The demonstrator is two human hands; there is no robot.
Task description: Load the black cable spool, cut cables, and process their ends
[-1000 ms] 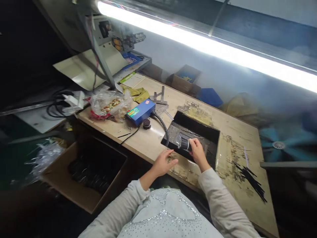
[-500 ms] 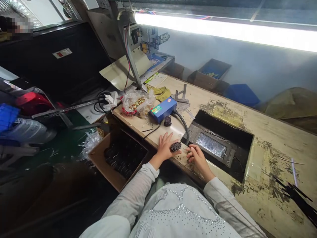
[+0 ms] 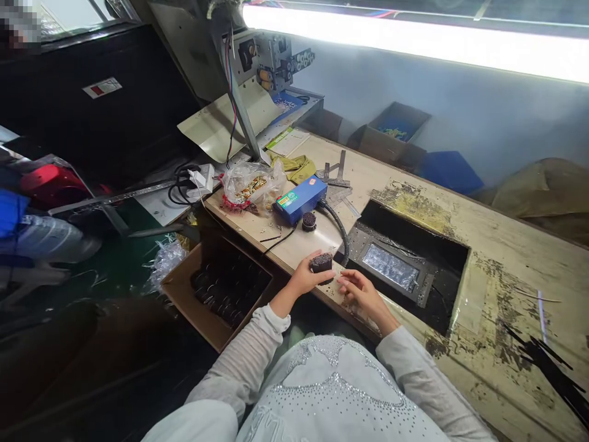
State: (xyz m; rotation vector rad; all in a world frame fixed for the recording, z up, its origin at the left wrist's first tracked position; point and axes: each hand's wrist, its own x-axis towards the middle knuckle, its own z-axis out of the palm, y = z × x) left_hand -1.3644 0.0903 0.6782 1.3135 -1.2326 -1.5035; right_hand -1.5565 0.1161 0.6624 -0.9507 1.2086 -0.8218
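A dark bundle of thin pieces is gripped in my left hand, above the front edge of the wooden table. Just right of it is my right hand, its thumb and fingers bent together near the bundle; whatever they pinch is too small to make out. A second, round dark bundle stands on the table beside a blue box, from which a ribbed black hose curves down toward my hands.
A recessed opening with a metal-framed panel lies to the right. Black strips are at the far right. A cardboard box of dark items sits lower left. A plastic bag and metal squares lie behind.
My left hand has closed around the dark bundle and tilted it, with its fingers no longer spread on the table. My right hand has moved slightly left, nearer to it.
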